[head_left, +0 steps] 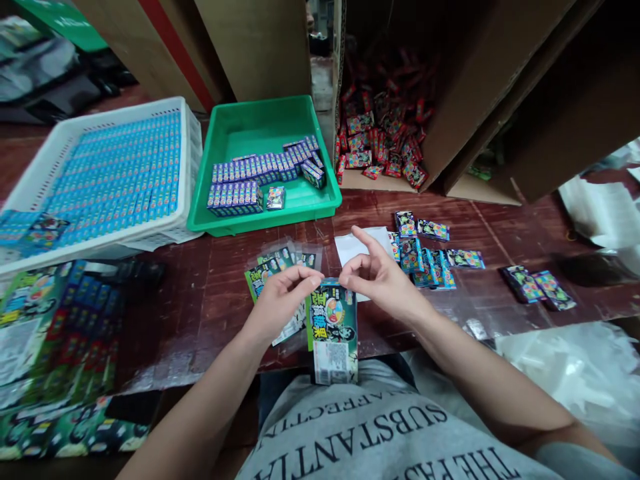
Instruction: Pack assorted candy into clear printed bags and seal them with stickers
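Left hand (283,293) is closed in a pinch on the top left corner of the packet (333,331). Right hand (377,277) pinches with thumb and forefinger at the top right corner, other fingers spread; whether it grips the packet itself or a clear sleeve over it is hard to tell. The packet stands upright at the table (220,300) edge, over the lap.

Risk: the hold is at the top edge only. A slip of either pinch would likely drop the packet onto the lap or floor, and a hard pull apart could tear the film.

Behind the packet to the left lie printed cards (270,267) in clear sleeves. To its right, loose packs (425,257) are scattered. Beyond it sits a green tray (265,130) with rows of small boxes; left of that, a white basket (55,147) full of blue boxes. Right of the tray, a cardboard box (470,87) lies on its side, holding red packs. The table is dark red wood, worn and glossy; lighting is dim.
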Motion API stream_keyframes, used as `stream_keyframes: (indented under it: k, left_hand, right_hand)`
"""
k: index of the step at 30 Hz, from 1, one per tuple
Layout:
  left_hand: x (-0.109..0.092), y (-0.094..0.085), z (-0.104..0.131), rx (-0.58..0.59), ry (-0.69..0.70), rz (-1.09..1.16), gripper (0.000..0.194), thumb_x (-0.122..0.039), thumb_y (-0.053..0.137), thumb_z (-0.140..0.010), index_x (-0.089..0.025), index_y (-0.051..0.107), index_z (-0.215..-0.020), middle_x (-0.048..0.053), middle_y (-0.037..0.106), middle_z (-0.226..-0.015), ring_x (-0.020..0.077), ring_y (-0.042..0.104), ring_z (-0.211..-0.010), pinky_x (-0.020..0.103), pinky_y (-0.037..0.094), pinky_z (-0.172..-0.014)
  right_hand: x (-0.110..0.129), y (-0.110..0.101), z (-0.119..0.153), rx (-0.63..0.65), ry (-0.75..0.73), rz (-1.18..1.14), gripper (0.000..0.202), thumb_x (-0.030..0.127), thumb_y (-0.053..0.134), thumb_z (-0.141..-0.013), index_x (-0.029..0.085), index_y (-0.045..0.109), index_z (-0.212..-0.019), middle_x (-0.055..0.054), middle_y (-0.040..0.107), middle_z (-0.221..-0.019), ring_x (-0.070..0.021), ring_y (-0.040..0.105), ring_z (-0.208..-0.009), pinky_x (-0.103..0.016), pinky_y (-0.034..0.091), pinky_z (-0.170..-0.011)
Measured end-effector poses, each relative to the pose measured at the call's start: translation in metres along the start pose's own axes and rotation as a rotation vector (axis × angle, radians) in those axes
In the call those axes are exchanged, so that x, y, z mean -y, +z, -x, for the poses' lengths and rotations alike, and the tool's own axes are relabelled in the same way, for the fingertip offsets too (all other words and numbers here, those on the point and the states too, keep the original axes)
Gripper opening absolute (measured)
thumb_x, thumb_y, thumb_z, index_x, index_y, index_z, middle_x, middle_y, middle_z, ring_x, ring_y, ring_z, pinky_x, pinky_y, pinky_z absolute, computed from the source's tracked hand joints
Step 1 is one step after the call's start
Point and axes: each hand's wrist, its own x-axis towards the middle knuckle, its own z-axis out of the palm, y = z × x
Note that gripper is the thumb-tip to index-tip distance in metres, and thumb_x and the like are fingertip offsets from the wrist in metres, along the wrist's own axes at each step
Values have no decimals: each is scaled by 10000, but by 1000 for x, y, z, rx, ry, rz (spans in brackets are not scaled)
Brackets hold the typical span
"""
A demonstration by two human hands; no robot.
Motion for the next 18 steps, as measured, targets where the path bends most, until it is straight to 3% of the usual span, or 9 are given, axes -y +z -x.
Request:
stream_keyframes:
  k: [4,8,12,14,16,18]
  left_hand:
    - [-5,-6,-8,67,-24,-38,148,-362,726,-880,-221,767,-871,20,768,-932,176,679,-894,340,505,-895]
    - [-3,-13,1,200,69,-119,160,-353,718,-892,-238,789,-977,44,783,-1048,194,706,-986,362,532,-940]
    - [3,-13,9,169,92,-35,163,-285,758,-862,-224,756,-1013,45,777,-1044,179,722,-952,329,563,-888]
    - [5,-11,11,166,122,-51,98,-274,743,-879,-210,749,-953,45,772,-1034,172,719,-952,313,557,-883]
    - [5,-10,11,166,139,-102,83,-277,725,-897,-208,747,-939,40,768,-1014,164,714,-934,298,552,-859]
    - [4,-9,11,154,147,-152,95,-287,714,-907,-216,746,-962,26,764,-969,154,706,-883,284,546,-812]
  right_hand:
    - [0,2,0,-25,16,37,975,255,739,-852,307,141,-1620,29,664,-861,-155,639,-771,-322,550,-741]
    - [1,-6,15,25,-71,255,853,292,679,-933,334,182,-1626,3,690,-916,-177,666,-871,-379,554,-894]
    - [11,-18,22,105,-91,341,780,335,669,-959,353,239,-1609,-25,714,-1057,-190,678,-1002,-388,553,-950]
    - [21,-23,17,102,-114,376,575,345,675,-956,328,460,-1489,-42,681,-1138,-193,649,-1087,-368,551,-945]
    - [31,-24,6,140,-144,446,286,350,684,-947,267,662,-1219,-49,655,-1142,-193,626,-1100,-359,533,-949]
    - [38,-21,-4,265,-145,521,131,325,700,-933,223,709,-1015,-43,660,-1073,-188,625,-1051,-368,509,-959]
